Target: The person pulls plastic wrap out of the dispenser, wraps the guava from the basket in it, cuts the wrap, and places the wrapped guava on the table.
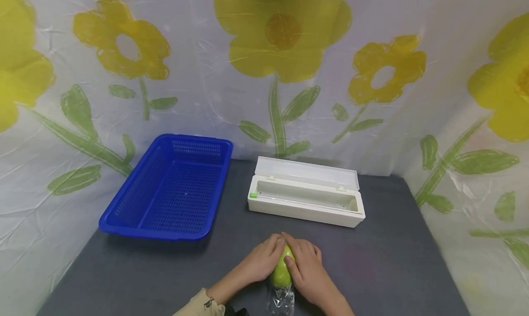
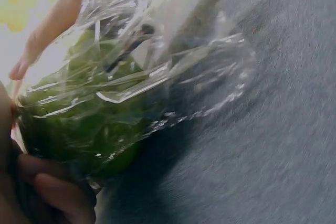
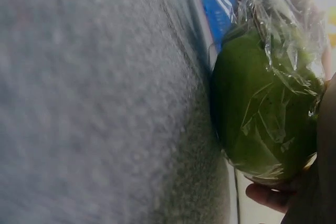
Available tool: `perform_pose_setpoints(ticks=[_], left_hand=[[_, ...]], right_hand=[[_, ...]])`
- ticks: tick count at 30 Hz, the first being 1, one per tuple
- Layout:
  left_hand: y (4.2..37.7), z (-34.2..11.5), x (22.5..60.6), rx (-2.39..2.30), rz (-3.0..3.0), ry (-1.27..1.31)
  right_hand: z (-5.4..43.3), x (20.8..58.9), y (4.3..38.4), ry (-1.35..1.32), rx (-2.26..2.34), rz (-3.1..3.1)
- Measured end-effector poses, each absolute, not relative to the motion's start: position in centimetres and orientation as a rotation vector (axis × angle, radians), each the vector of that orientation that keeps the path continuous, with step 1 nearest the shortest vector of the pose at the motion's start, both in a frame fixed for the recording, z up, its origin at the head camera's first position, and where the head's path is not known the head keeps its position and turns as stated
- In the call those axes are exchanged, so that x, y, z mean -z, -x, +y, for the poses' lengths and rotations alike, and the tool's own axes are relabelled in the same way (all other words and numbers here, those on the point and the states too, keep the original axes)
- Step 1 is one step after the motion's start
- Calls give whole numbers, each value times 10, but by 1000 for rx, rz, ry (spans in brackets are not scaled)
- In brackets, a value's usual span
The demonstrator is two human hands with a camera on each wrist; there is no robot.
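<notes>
Between the two hands lies a smooth, yellow-green fruit [image 1: 281,272], its exact kind unclear, covered in clear plastic film [image 1: 281,300]. A loose, crumpled end of the film trails toward the person. My left hand [image 1: 263,259] grips the fruit from its left side, fingers bent at the far end. From the other side my right hand [image 1: 307,270] holds it, thumb along the top. Creased film over the green skin [image 2: 105,114] shows in the left wrist view. In the right wrist view the fruit [image 3: 265,103] is near the table, the film bunched at one end.
A blue plastic basket [image 1: 225,169] stands at the back left of the dark grey table [image 1: 384,261]. Behind the hands is a long white box [image 1: 301,215] with its lid [image 1: 307,171] raised. A flower-printed sheet [image 1: 198,77] hangs around the table.
</notes>
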State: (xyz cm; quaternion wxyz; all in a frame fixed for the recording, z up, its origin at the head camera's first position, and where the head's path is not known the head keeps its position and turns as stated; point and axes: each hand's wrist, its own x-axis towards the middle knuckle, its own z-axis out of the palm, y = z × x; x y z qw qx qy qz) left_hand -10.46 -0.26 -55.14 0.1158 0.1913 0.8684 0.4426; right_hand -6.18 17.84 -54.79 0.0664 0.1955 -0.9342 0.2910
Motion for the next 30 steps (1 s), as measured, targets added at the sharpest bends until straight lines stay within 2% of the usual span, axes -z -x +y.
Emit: perform_pose_setpoints(ticks=[10, 19, 25, 30], left_hand=[[97, 9, 537, -941, 2849, -693], [104, 5, 533, -924, 2790, -688], [97, -3, 546, -1039, 2694, -698], [96, -5, 553, -1191, 2582, -709]], right_hand=[[182, 554, 60, -586, -853, -2806], [181, 549, 59, -470, -888, -2873], [179, 552, 60, -376, -956, -2889], [179, 553, 63, -408, -1027, -2867]])
